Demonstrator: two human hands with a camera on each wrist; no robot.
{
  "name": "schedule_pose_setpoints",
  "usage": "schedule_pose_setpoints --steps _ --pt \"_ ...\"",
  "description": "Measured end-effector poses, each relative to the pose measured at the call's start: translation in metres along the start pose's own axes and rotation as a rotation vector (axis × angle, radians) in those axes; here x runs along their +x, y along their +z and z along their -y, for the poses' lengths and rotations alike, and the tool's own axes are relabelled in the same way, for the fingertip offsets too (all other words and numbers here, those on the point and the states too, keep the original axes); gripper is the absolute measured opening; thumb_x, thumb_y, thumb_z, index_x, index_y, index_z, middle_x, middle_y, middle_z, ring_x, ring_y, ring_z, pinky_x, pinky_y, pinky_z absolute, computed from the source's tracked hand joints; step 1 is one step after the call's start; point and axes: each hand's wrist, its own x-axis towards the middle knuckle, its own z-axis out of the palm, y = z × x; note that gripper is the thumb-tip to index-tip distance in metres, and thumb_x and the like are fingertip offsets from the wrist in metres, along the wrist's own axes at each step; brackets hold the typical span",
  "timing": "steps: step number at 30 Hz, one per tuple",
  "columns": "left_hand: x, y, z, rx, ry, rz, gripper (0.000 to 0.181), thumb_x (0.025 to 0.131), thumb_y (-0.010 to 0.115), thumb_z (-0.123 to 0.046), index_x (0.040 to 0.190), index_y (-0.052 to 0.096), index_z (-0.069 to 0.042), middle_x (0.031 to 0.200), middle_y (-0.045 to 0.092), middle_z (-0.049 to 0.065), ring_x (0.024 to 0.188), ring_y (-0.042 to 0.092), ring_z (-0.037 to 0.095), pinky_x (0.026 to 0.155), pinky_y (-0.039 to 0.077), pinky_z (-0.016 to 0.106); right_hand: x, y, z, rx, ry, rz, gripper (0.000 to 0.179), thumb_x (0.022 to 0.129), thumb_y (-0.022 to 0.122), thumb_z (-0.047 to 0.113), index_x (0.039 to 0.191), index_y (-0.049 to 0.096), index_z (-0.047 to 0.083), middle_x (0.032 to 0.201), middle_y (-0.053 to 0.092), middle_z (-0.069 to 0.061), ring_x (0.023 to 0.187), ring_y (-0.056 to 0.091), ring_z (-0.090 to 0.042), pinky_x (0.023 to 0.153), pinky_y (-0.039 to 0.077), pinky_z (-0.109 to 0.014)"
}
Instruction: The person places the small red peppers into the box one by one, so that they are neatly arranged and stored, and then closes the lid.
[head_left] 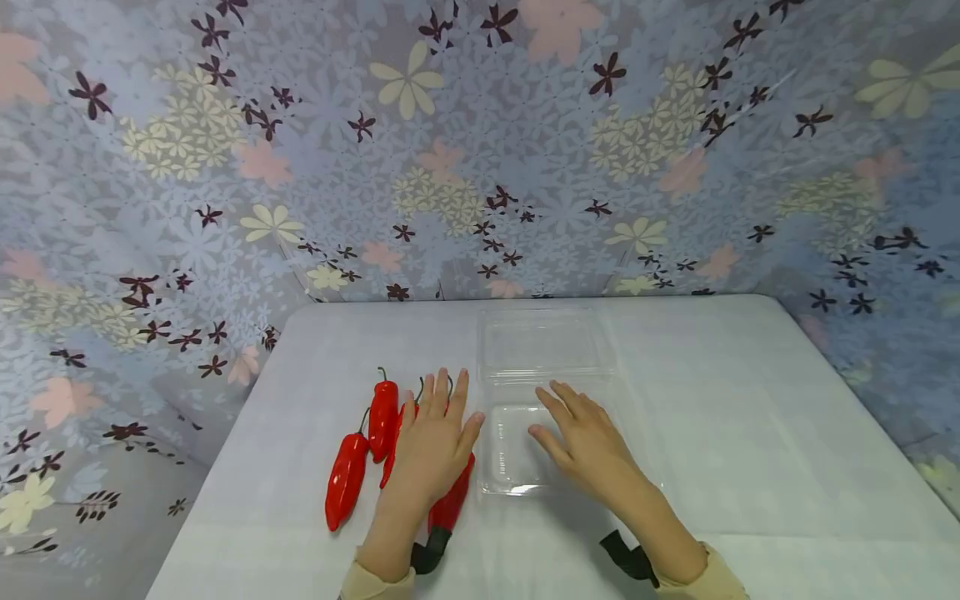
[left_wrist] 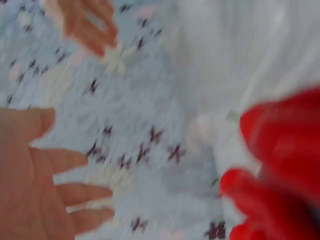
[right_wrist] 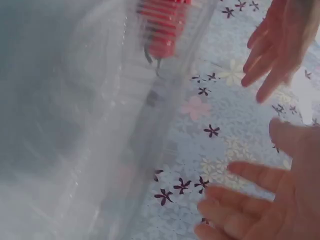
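Several glossy red chili peppers lie on the white table, left of centre in the head view. One pepper [head_left: 347, 482] is farthest left, and a second pepper [head_left: 384, 418] lies beside it. My left hand [head_left: 431, 442], fingers spread and straight, is over the others and partly hides them; a further pepper [head_left: 453, 493] shows beside its wrist. To the right stands a clear plastic clamshell box [head_left: 517, 483], its lid [head_left: 543, 342] folded back. My right hand [head_left: 592, 442] is above the box's right side, fingers extended. Neither hand holds anything.
The white tabletop [head_left: 750, 433] extends to both sides. Flower-patterned cloth [head_left: 480, 150] surrounds its back and sides. A black strap piece [head_left: 431, 550] sits by the left wrist and another black strap piece [head_left: 630, 560] by the right.
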Motion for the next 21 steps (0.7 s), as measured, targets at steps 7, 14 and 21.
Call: schedule_pose_setpoints --steps 7,14,21 --pt "-0.013 -0.032 0.037 -0.174 -0.027 -0.088 0.063 0.097 0.047 -0.04 0.149 0.028 -0.011 0.138 0.048 0.012 0.125 0.046 0.031 0.106 0.027 0.05 0.003 -0.023 -0.008 0.341 -0.025 0.225 0.052 0.097 0.051 0.039 0.144 0.04 0.019 0.138 0.046 -0.004 0.113 0.055 -0.024 0.088 0.047 -0.047" --pt "-0.032 -0.043 0.08 -0.147 -0.263 -0.143 0.071 0.096 0.046 -0.043 0.153 0.011 -0.017 0.13 0.055 0.016 0.108 0.056 0.041 0.092 0.039 0.059 0.014 -0.053 -0.044 0.606 -0.072 0.23 0.044 0.1 0.046 0.014 0.144 0.04 0.014 0.121 0.056 -0.009 0.087 0.061 -0.014 0.07 0.051 -0.031" --pt "-0.051 -0.033 0.113 -0.128 -0.429 -0.073 0.067 0.098 0.043 -0.04 0.153 0.013 -0.016 0.13 0.054 0.02 0.105 0.058 0.039 0.084 0.046 0.057 0.021 -0.068 -0.119 0.797 0.118 0.171 0.045 0.104 0.034 0.019 0.149 0.029 0.016 0.112 0.045 -0.013 0.076 0.049 -0.026 0.064 0.045 -0.03"
